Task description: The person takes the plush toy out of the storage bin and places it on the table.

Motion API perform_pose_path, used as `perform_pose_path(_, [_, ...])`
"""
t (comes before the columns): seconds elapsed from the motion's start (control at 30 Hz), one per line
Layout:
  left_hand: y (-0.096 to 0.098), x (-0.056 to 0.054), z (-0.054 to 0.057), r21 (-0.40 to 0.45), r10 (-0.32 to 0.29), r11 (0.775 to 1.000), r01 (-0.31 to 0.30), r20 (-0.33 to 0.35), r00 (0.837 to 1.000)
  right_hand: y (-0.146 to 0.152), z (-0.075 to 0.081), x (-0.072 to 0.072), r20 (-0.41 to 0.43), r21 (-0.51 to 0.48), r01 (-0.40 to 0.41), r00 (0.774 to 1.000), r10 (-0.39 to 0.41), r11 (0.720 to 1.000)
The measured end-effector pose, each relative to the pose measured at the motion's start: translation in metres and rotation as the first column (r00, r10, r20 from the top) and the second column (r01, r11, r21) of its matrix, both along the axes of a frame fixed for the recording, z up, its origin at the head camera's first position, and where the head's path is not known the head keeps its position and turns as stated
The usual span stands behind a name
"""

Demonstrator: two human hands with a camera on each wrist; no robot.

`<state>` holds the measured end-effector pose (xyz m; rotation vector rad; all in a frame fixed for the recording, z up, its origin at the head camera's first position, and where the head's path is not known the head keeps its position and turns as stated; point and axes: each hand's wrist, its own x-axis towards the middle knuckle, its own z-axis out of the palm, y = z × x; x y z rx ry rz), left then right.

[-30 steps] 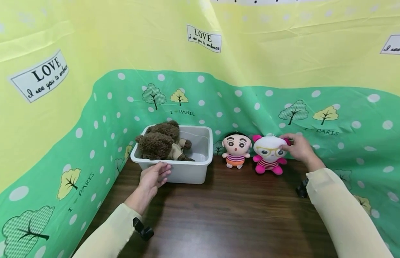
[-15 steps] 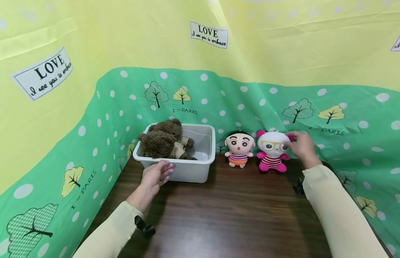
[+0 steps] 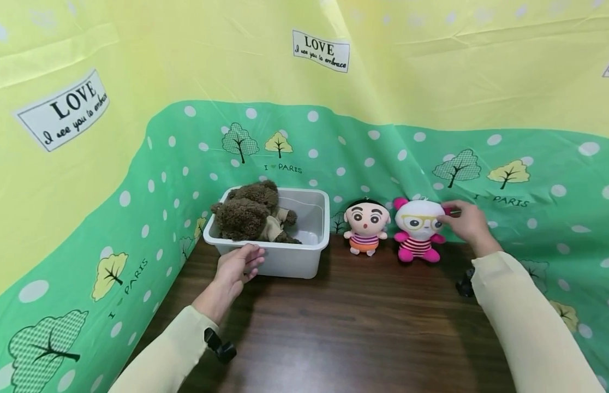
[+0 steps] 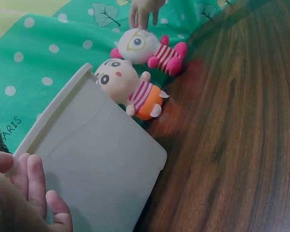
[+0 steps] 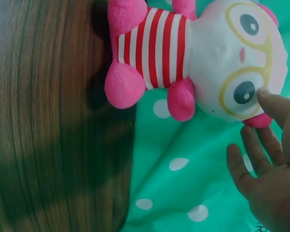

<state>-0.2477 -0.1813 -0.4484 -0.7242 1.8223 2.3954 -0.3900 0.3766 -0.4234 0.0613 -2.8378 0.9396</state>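
My right hand [image 3: 469, 221] is at the side of the head of a plush panda [image 3: 416, 243] with pink limbs, yellow glasses and a red-striped body. In the right wrist view the thumb lies on the panda's face beside an eye, the fingers behind by the pink ear [image 5: 258, 121]; the panda sits upright on the table. With thumb and fingers, my left hand [image 3: 232, 268] holds the front rim of a light grey plastic bin [image 3: 294, 262]. Inside the bin lie two brown teddy bears [image 3: 242, 219], side by side.
Between bin and panda sits a plush boy doll [image 3: 365, 226] in a striped shirt and orange shorts. A green and yellow printed cloth [image 3: 363, 158] hangs behind and to the left of the dark wooden table [image 3: 353, 327].
My right hand has shifted slightly right along the panda's head towards its ear. The head view has moved a little. My left hand stays at the bin's rim.
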Motion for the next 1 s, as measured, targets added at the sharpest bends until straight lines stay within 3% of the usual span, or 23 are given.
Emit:
perform_pose_path(0.3, [-0.002, 0.002, 0.002, -0.019, -0.036, 0.999, 0.036, -0.013, 0.999, -0.001, 0.016, 0.011, 0.041, 0.055, -0.048, 0.998, 0.045, 0.997])
perform_pose_path(0.63, [-0.001, 0.003, 0.004, 0.011, -0.034, 0.999, 0.035, -0.020, 0.999, -0.005, 0.033, 0.024, 0.083, 0.116, -0.100, 0.992, 0.091, 0.988])
perform_pose_path(1.0, [-0.002, 0.004, 0.001, -0.011, -0.052, 0.999, 0.052, -0.034, 0.998, -0.030, 0.063, 0.029, 0.077, 0.150, -0.201, 0.978, 0.192, 0.968])
